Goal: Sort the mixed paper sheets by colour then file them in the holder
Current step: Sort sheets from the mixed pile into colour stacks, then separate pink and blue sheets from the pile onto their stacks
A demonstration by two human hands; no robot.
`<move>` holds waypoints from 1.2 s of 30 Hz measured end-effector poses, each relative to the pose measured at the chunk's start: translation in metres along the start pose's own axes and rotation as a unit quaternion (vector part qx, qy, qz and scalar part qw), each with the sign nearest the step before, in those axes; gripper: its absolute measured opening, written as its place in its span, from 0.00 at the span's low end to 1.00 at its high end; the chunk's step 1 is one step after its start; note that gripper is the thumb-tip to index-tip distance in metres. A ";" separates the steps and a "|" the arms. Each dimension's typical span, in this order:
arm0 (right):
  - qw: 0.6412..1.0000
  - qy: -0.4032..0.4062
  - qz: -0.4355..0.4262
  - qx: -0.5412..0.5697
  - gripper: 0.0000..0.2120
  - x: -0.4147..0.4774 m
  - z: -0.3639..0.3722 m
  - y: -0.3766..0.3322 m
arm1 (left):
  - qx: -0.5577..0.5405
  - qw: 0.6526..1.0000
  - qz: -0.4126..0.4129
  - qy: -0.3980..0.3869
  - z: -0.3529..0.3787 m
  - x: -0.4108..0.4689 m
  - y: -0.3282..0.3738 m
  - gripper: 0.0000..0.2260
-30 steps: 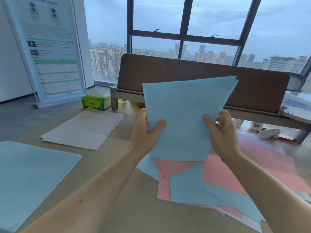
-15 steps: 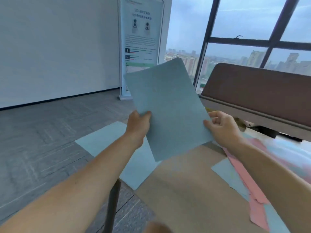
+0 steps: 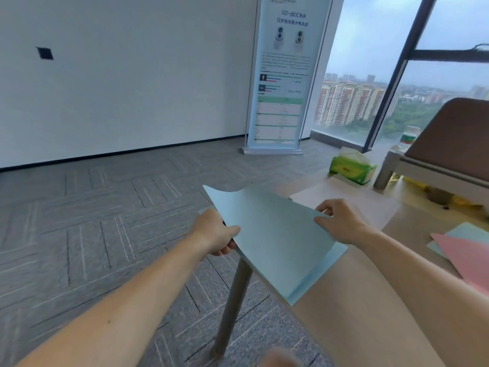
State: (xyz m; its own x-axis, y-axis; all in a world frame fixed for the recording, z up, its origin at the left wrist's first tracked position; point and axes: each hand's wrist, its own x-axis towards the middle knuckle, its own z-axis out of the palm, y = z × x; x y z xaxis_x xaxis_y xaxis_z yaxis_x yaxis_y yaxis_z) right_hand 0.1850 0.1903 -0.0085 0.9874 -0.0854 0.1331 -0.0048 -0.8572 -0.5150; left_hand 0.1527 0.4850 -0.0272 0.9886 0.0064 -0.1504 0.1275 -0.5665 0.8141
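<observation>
I hold a bundle of blue sheets (image 3: 272, 234) almost flat, low over the table's left corner. My left hand (image 3: 215, 233) grips its left edge and my right hand (image 3: 340, 221) pinches its right edge. Under the bundle lies the blue pile (image 3: 315, 282), whose near corner juts past the table edge. A white pile (image 3: 344, 202) lies behind my right hand. Pink sheets (image 3: 465, 255) and a blue sheet (image 3: 463, 230) of the mixed heap show at the far right. No holder is in view.
The wooden table (image 3: 370, 300) ends at its left edge, with a grey leg (image 3: 232, 300) below and carpet beyond. A green tissue pack (image 3: 352, 168) sits at the back, next to a brown partition (image 3: 449, 133). A banner stand (image 3: 280, 75) is on the floor.
My view has swung left from the mixed heap. The blue bundle has gone from upright in front of me down to nearly flat over the blue pile at the table's left corner.
</observation>
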 end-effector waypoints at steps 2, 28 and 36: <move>1.000 -0.006 0.001 -0.002 0.04 -0.003 0.001 0.005 | 0.004 1.000 -0.001 0.000 0.001 0.001 -0.002 0.08; 0.977 -0.111 -0.064 -0.171 0.25 0.004 0.010 0.010 | 0.368 0.923 0.112 0.018 0.038 -0.020 0.019 0.42; 0.976 -0.123 -0.068 -0.169 0.27 0.009 0.013 0.009 | 0.385 0.915 0.122 -0.004 0.050 -0.024 0.027 0.38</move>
State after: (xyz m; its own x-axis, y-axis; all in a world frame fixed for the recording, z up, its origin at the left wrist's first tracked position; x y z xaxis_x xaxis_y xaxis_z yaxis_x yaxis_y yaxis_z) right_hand 0.1962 0.1885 -0.0230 0.9905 0.1290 -0.0483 0.1174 -0.9741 -0.1934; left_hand 0.1287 0.4287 -0.0298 0.9790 -0.2026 -0.0237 -0.1947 -0.9628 0.1875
